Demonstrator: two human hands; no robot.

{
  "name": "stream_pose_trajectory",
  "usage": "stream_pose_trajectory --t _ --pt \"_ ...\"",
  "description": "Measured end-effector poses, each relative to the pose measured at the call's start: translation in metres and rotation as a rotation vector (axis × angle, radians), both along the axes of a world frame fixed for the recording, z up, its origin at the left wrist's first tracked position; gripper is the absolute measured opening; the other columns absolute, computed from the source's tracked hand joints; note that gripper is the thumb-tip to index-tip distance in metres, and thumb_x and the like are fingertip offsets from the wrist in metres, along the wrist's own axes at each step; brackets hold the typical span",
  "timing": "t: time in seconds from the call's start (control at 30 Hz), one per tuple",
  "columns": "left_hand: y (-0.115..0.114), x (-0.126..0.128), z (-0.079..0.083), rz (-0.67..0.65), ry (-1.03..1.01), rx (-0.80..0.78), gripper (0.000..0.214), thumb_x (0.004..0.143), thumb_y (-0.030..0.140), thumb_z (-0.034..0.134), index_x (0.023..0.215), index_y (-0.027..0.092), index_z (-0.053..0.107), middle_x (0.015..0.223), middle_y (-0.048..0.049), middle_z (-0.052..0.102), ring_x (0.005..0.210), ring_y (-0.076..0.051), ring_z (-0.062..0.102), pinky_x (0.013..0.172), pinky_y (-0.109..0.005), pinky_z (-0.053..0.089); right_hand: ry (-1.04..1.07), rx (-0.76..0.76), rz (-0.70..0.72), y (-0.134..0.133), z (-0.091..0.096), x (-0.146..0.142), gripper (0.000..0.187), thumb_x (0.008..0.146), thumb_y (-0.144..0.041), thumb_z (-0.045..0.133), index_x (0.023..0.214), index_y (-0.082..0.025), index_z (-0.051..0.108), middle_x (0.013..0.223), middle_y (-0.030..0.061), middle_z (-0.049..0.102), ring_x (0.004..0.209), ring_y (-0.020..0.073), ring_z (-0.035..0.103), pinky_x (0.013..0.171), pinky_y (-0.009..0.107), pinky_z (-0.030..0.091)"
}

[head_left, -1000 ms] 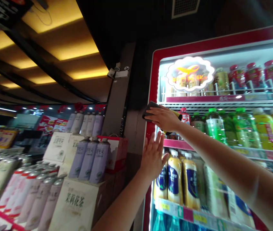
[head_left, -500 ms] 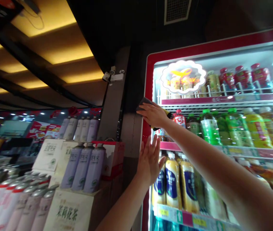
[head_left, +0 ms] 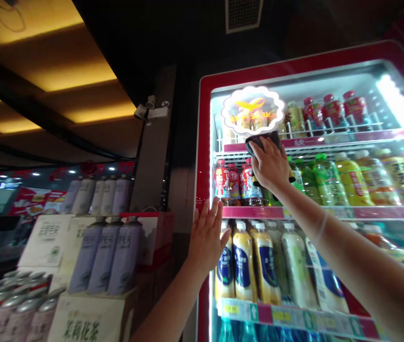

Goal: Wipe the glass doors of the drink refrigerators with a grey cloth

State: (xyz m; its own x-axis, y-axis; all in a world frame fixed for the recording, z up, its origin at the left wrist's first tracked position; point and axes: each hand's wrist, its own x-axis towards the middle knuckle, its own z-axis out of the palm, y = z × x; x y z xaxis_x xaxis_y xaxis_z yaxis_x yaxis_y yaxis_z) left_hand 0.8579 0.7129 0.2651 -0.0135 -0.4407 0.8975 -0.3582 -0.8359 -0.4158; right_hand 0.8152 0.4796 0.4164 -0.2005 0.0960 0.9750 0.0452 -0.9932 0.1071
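My right hand [head_left: 270, 164] presses a dark cloth [head_left: 273, 137] with yellow edging against the glass door of a lit drinks fridge [head_left: 203, 123]. The cloth lies just below a glowing scalloped sign [head_left: 253, 111], in front of the upper shelves. Lower and to the left, my left hand [head_left: 207, 235] is open, its fingers stretched upward at the fridge's left edge; it holds nothing. Whether its palm touches the door cannot be made out. Behind the glass stand red-labelled bottles [head_left: 222, 180] and gold bottles with blue labels [head_left: 242, 261].
Left of the fridge, lilac bottles [head_left: 125, 256] stand on stacked cartons [head_left: 88, 316]. More pink-and-white bottles [head_left: 22, 316] crowd the lower left. A grey pillar [head_left: 154, 161] with an emergency light [head_left: 157, 112] rises between the cartons and the fridge.
My right hand has slid the cloth rightward across the glass, from the fridge's left frame to below the sign. My left hand stays near the left edge. The view has shifted slightly right.
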Motion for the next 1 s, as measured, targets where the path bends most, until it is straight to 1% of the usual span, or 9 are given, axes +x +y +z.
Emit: stream_pose_trajectory --t 0.1,0.17,0.37,0.47,0.53,0.63,0.77,0.9,1.0 --pt "0.0 -0.001 0.001 -0.013 0.013 0.0 0.078 0.105 0.042 0.037 0.163 0.019 -0.01 0.169 -0.0124 0.026 0.158 -0.029 0.016 0.125 -0.056 0.028 0.052 -0.124 -0.023 -0.006 -0.02 -0.006 0.05 0.099 -0.03 0.042 0.148 -0.027 0.052 0.154 0.0112 0.051 0.144 0.0353 0.044 0.117 0.063 0.035" --pt "0.0 -0.001 0.001 -0.023 0.024 0.003 0.079 0.105 0.043 0.038 0.163 0.02 -0.01 0.169 -0.0127 0.025 0.158 -0.029 0.016 0.125 -0.057 0.028 0.081 -0.185 -0.045 -0.007 -0.016 -0.007 0.049 0.1 -0.029 0.04 0.147 -0.029 0.053 0.152 0.0098 0.053 0.142 0.0329 0.046 0.12 0.063 0.031" --pt "0.001 -0.001 -0.001 -0.026 0.014 0.001 0.079 0.104 0.042 0.039 0.164 0.02 -0.008 0.17 -0.0118 0.022 0.158 -0.029 0.015 0.125 -0.056 0.027 -0.001 -0.065 -0.005 0.018 0.052 0.011 0.048 0.1 -0.03 0.04 0.144 -0.026 0.057 0.15 0.012 0.054 0.142 0.0351 0.046 0.121 0.066 0.026" --pt "0.001 0.0 -0.002 -0.011 0.019 -0.005 0.08 0.104 0.045 0.039 0.164 0.02 -0.008 0.17 -0.0112 0.021 0.158 -0.029 0.014 0.125 -0.055 0.027 0.082 -0.18 0.022 0.057 0.073 0.024 0.047 0.1 -0.029 0.042 0.144 -0.024 0.057 0.155 0.0115 0.05 0.146 0.0326 0.041 0.122 0.059 0.027" --pt "0.001 -0.001 -0.002 0.0 0.036 -0.004 0.081 0.104 0.047 0.039 0.164 0.019 -0.008 0.17 -0.0109 0.02 0.158 -0.03 0.013 0.125 -0.056 0.026 0.18 -0.322 0.034 0.083 0.073 0.029 0.046 0.101 -0.028 0.042 0.144 -0.024 0.058 0.156 0.0096 0.049 0.148 0.0297 0.039 0.124 0.056 0.025" --pt "0.0 -0.004 -0.002 0.014 0.066 0.014 0.08 0.104 0.049 0.037 0.164 0.018 -0.007 0.171 -0.0108 0.018 0.159 -0.031 0.012 0.126 -0.056 0.026 0.306 -0.563 0.077 0.104 0.054 0.03 0.043 0.101 -0.03 0.044 0.14 -0.028 0.061 0.155 0.0046 0.052 0.147 0.0256 0.042 0.124 0.052 0.026" --pt "0.0 -0.008 -0.002 0.032 0.075 0.017 0.079 0.104 0.047 0.037 0.164 0.016 -0.005 0.17 -0.0121 0.018 0.159 -0.03 0.012 0.125 -0.056 0.028 0.406 -0.818 0.134 0.087 0.031 0.022 0.039 0.101 -0.033 0.047 0.137 -0.036 0.064 0.152 -0.0035 0.055 0.145 0.0212 0.045 0.12 0.045 0.034" --pt "-0.001 -0.01 -0.003 0.035 0.078 0.01 0.078 0.104 0.047 0.036 0.164 0.016 -0.004 0.171 -0.0113 0.018 0.159 -0.029 0.011 0.125 -0.055 0.028 0.364 -0.698 0.123 0.07 0.045 0.019 0.04 0.103 -0.031 0.042 0.137 -0.034 0.064 0.153 -0.0016 0.054 0.143 0.0205 0.047 0.12 0.045 0.034" --pt "0.0 -0.01 -0.003 0.018 0.09 0.012 0.079 0.104 0.049 0.035 0.164 0.017 -0.005 0.171 -0.0106 0.018 0.159 -0.029 0.01 0.125 -0.055 0.028 0.287 -0.499 0.105 0.085 0.052 0.024 0.041 0.104 -0.033 0.041 0.138 -0.03 0.064 0.155 0.0027 0.052 0.144 0.0241 0.046 0.122 0.052 0.029"
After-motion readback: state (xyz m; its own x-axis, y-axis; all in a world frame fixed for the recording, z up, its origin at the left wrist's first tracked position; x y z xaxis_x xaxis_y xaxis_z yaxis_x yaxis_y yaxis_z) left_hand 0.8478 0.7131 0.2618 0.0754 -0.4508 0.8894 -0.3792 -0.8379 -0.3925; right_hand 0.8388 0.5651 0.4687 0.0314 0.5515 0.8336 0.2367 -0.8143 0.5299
